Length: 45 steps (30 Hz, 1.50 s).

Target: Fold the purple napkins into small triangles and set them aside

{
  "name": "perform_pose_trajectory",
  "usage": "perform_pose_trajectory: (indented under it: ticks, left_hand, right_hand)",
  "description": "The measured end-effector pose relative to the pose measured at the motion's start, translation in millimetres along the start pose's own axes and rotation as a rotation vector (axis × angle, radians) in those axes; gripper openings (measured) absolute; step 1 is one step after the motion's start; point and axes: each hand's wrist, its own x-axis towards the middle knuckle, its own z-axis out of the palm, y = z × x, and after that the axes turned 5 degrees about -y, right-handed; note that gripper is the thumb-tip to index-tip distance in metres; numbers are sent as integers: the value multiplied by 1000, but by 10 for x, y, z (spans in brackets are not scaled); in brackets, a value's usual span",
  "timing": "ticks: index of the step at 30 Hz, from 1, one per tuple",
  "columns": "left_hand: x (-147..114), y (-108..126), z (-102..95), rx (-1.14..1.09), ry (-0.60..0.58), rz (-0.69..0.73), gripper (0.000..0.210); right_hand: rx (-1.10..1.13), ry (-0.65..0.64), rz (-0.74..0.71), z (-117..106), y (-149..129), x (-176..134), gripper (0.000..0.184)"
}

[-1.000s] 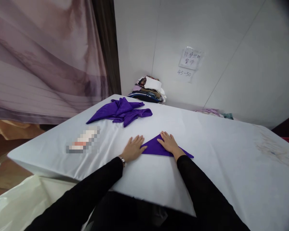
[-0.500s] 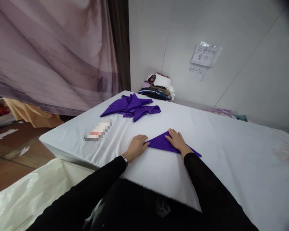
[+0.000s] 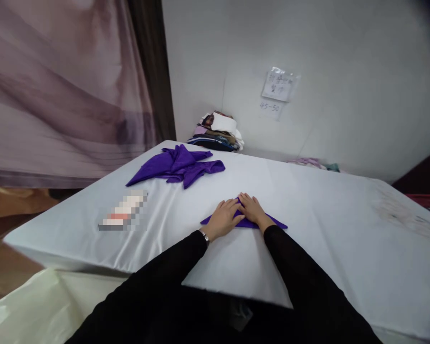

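A purple cloth (image 3: pixel 250 223), folded into a flat triangle, lies on the white-covered table (image 3: pixel 329 248) in front of me. My left hand (image 3: pixel 225 219) rests flat on its left and middle part, fingers stretched out. Close beside it, my right hand (image 3: pixel 251 208) presses on the cloth near its top corner, fingers also extended. The two hands almost touch, and parts of the cloth are hidden beneath them. Farther back on the left, more purple cloth (image 3: pixel 177 165) lies in a loose, crumpled heap.
A blurred-out flat object (image 3: pixel 123 210) lies on the table's left side. Stacked folded fabrics (image 3: pixel 218 131) stand against the wall, with paper signs (image 3: pixel 278 86) above. A pink curtain (image 3: pixel 68 86) hangs at left. A pale plastic-lined container (image 3: pixel 32 301) sits below the table's front left edge.
My left hand has moved right, from the cloth's left tip onto its middle beside my right hand. The view has shifted, so the scene sits farther left.
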Motion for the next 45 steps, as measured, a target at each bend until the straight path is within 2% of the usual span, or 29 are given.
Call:
perform_pose_trajectory:
  ticks: [4,7,11,15,19,23,25,28,30,33,34,36,39,42,45]
  left_hand:
    - [194,14,264,64,-160,-66,69]
    - [207,-62,364,120,-175,-98,74]
    - [194,-105,386,157,-184,-97,76]
    - [204,-100,379,168,-192,-86,74]
    - [213,-85,361,155,-224,-112,75]
    - [216,-71,343,134,-254,-129,78]
    - [218,-63,337,128,-251,-130,78]
    - [219,-41,326,124,-250,-140,76]
    - [217,-25,321,122,-254,-147,76]
    - [213,-17,314,114,-254,-151,72]
    - [214,-22,310,104,-252,-154,70]
    - [225,-45,291,65,-236,-172,65]
    - [267,-97,241,15,-149,-210,52]
    - [328,-136,192,27,-52,-252,39]
    - [389,-141,186,47,-19,-311,32]
  right_hand:
    - [20,30,7,-31,-23,-11,55]
    - [38,65,10,-38,-38,2,55]
    - [69,99,28,-64,22,-26,56]
    - [82,86,96,-127,271,-226,59]
    - [86,84,216,-147,651,-612,59]
    - [100,127,274,-131,981,-1014,54]
    - [187,178,387,-141,1051,-1134,56]
    - [260,239,489,-172,933,-1154,61]
    - [220,235,391,-175,704,-1080,61]
    - [136,181,127,-133,290,-929,60]
    - [113,160,77,-108,178,-886,61]
    - [79,129,75,-50,36,-826,61]
    - [55,133,160,29,4,-801,60]
    - [40,165,171,69,47,-814,60]
    - [49,180,172,75,59,-828,60]
